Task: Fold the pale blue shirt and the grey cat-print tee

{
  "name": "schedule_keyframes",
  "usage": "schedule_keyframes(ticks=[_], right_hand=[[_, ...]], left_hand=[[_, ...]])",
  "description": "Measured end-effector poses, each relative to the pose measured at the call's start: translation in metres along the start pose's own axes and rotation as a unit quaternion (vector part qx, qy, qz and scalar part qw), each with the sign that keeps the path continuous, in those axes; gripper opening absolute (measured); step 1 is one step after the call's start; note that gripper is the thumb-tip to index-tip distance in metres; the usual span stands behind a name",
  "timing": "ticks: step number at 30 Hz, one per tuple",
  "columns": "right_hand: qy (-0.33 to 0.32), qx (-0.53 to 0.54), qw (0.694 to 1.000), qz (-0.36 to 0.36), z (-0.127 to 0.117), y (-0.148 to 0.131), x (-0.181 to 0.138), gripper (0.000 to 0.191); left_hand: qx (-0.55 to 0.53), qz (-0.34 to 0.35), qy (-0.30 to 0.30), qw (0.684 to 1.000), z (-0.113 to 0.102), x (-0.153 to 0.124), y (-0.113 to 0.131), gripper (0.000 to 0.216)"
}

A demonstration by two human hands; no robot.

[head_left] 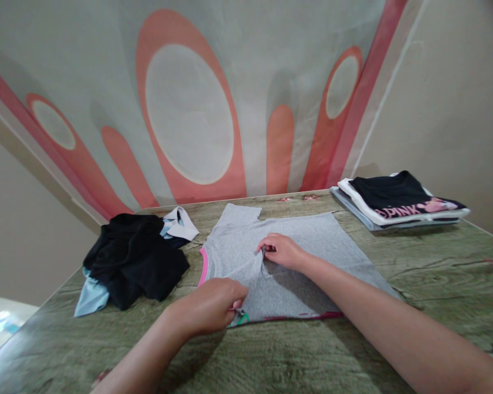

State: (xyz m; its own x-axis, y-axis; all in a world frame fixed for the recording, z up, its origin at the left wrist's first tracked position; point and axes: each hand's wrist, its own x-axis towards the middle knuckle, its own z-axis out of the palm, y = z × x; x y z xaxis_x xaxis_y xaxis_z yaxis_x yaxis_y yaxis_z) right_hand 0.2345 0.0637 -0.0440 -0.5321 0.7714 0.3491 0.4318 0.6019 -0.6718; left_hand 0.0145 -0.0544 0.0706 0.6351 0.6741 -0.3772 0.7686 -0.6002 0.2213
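Note:
A grey T-shirt (312, 235) with a pink neckband lies on the wooden table, its collar toward the left and one sleeve pointing to the back. My left hand (217, 303) pinches the shirt's near edge close to the collar, where a bit of green print shows. Around the middle of the shirt, my right hand (283, 250) pinches up the fabric, raising a small peak with creases running toward my left hand. Dark red print peeks out along the near edge. What lies beneath the top layer is hidden.
To the left sits a loose heap of black clothes (135, 257) with light blue and white pieces sticking out. A stack of folded shirts (402, 202), black on top, rests at the back right. Behind the wooden table (279, 355) stands a wall with a printed sheet (254, 65).

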Motion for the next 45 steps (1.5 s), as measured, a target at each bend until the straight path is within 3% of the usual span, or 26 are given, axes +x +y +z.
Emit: schedule_keyframes(ticks=[14, 23, 25, 28, 30, 35, 39, 42, 45], right_hand=[[-0.025, -0.023, 0.998, -0.06, -0.013, -0.007, -0.004, 0.027], [-0.054, -0.098, 0.988, -0.108, -0.022, -0.011, -0.006, 0.026], [-0.054, -0.11, 0.986, -0.116, -0.022, -0.011, -0.005, 0.028], [-0.038, -0.122, 0.984, -0.121, -0.021, -0.008, -0.005, 0.031], [-0.028, -0.122, 0.984, -0.124, -0.021, -0.006, -0.005, 0.031], [0.002, -0.102, 0.99, -0.102, -0.019, -0.003, -0.007, 0.032], [0.045, -0.095, 0.992, -0.064, -0.014, -0.009, -0.007, 0.024], [0.029, -0.108, 0.99, -0.084, -0.011, -0.012, -0.007, 0.012], [0.016, -0.114, 0.988, -0.1, -0.01, -0.01, -0.007, 0.011]], left_hand=[[-0.007, 0.003, 0.0, 1.0, 0.007, 0.0, -0.002, 0.014], [-0.053, 0.002, -0.03, 0.998, -0.008, -0.007, 0.002, 0.007], [-0.057, -0.007, 0.021, 0.998, -0.007, -0.001, 0.004, 0.015], [-0.053, -0.022, 0.189, 0.98, 0.008, 0.022, 0.008, 0.027], [-0.042, -0.013, 0.261, 0.964, 0.024, 0.039, 0.009, 0.036], [0.024, 0.016, 0.177, 0.984, 0.061, 0.062, 0.009, 0.07], [0.031, 0.019, 0.163, 0.986, 0.067, 0.06, 0.013, 0.082], [-0.006, 0.037, 0.153, 0.987, 0.055, 0.056, 0.008, 0.074], [-0.073, 0.029, 0.183, 0.98, 0.029, 0.042, -0.01, 0.041]])
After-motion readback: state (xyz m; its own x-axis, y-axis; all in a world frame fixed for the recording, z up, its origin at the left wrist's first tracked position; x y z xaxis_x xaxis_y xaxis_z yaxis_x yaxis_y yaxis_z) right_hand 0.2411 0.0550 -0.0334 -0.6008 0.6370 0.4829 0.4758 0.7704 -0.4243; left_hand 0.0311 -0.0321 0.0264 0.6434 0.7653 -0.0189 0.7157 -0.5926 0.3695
